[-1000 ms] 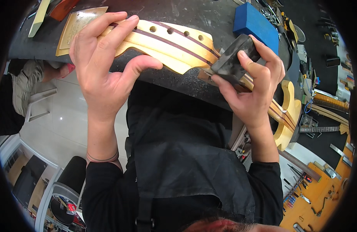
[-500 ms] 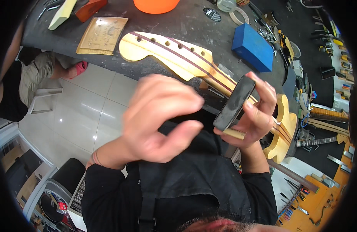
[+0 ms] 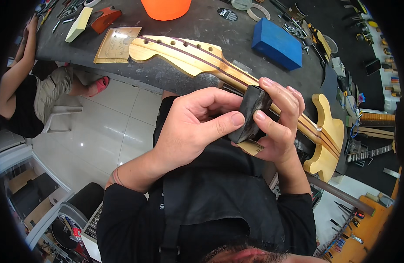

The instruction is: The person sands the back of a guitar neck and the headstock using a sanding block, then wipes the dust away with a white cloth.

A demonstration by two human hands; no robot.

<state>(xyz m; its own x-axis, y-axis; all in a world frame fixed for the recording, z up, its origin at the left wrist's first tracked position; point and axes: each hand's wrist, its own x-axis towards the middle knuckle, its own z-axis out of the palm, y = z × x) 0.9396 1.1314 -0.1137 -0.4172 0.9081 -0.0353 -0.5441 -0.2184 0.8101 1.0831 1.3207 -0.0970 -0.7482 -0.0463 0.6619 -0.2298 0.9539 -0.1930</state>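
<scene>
A black sanding block (image 3: pixel 251 115) is held up in front of my dark apron by both hands. My left hand (image 3: pixel 191 125) pinches its near left side, thumb on the face and fingers curled behind. My right hand (image 3: pixel 281 120) grips the other side between thumb and fingers. Below the block a tan printed piece of paper (image 3: pixel 252 147), like sandpaper backing, sticks out near my right palm. Behind the hands lies an electric guitar of striped pale wood, its headstock (image 3: pixel 180 56) at the left and its body (image 3: pixel 325 142) at the right. My hands hide part of the neck.
On the dark bench (image 3: pixel 210 33) are a blue block (image 3: pixel 277 45), an orange container (image 3: pixel 166 8), a clear plate (image 3: pixel 119 43) on tan sheets, and a tape roll (image 3: pixel 258 13). At far left sits another person (image 3: pixel 19 105). Hand tools hang at the right.
My left hand has moved right and closed on the block; before, it was blurred and apart from it. The block has shifted slightly left and down in view, still in my right hand.
</scene>
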